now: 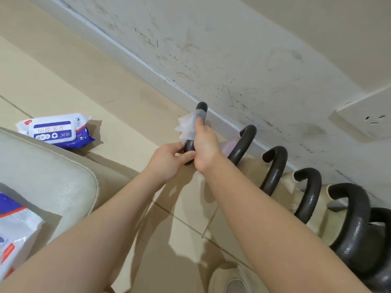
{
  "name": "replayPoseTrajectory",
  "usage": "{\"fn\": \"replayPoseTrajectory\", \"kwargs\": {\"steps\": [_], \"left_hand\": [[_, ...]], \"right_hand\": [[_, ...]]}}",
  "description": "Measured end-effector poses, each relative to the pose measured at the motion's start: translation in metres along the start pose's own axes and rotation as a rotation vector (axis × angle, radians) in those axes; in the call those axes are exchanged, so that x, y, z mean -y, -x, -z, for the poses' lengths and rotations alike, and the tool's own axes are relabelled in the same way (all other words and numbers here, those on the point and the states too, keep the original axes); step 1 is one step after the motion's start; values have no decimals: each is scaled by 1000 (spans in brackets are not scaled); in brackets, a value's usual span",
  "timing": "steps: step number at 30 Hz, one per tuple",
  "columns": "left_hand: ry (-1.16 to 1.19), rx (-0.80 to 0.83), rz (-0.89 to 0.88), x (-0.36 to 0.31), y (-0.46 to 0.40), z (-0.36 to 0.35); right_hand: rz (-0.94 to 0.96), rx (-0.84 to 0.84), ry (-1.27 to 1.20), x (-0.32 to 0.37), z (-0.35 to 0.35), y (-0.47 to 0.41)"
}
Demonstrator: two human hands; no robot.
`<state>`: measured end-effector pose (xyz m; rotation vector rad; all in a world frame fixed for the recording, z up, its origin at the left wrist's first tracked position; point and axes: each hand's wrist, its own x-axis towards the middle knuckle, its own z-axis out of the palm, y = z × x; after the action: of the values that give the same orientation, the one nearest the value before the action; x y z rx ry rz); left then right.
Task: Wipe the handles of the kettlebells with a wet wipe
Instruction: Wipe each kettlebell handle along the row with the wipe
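A row of kettlebells with black curved handles stands along the wall's base. The leftmost handle is wrapped in a white wet wipe. My right hand grips the wipe around that handle, thumb on top. My left hand holds the lower end of the same handle between thumb and fingers. Further handles follow to the right: the second, the third, the fourth, and the nearest, largest kettlebell at the lower right.
A blue and white pack of wet wipes lies on the tiled floor to the left. A beige cushion sits at the near left with another blue and white pack on it. A scuffed wall runs behind. A shoe shows below.
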<state>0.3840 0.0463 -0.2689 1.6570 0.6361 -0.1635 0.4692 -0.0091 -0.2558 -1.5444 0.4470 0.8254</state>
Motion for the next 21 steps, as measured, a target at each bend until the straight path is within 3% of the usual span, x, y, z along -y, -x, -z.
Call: {"fn": "replayPoseTrajectory", "kwargs": {"steps": [9, 13, 18, 21], "left_hand": [[-89, 50, 15, -15, 3, -7], [-74, 44, 10, -20, 0, -7], [-52, 10, 24, -16, 7, -11], [19, -59, 101, -19, 8, -2]], "right_hand": [[206, -6, 132, -43, 21, 16], [213, -33, 175, -48, 25, 14], [265, -172, 128, -65, 16, 29], [296, -142, 204, -71, 24, 37]]}}
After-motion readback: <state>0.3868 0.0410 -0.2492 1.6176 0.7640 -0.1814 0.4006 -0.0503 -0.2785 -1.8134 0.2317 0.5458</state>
